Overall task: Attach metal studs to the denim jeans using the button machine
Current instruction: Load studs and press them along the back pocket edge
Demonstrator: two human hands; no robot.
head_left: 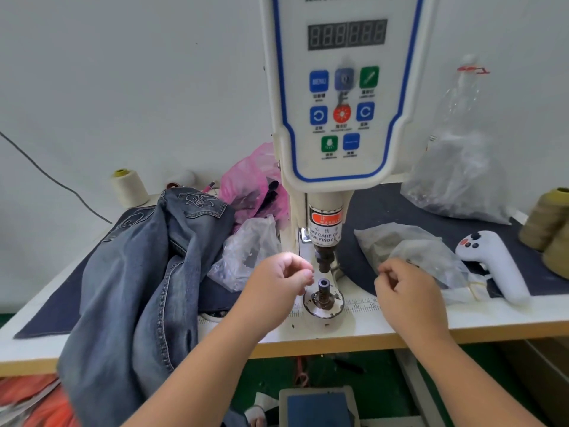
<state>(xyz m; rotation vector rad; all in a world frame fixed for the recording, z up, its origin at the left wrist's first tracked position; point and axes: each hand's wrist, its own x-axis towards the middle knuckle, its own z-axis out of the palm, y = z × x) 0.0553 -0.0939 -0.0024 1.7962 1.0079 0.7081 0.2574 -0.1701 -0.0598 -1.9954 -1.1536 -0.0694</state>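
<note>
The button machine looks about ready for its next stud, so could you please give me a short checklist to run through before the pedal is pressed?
1. Denim jeans over the lower die: not ok, they lie heaped to its left.
2. Stud seated on the die: cannot tell; too small to see.
3. Left hand clear of the punch: not ok, its fingers are beside the die.
4. Right hand clear: ok, it is off to the right.
5. Display lit: not ok, the digits look dark.
</note>
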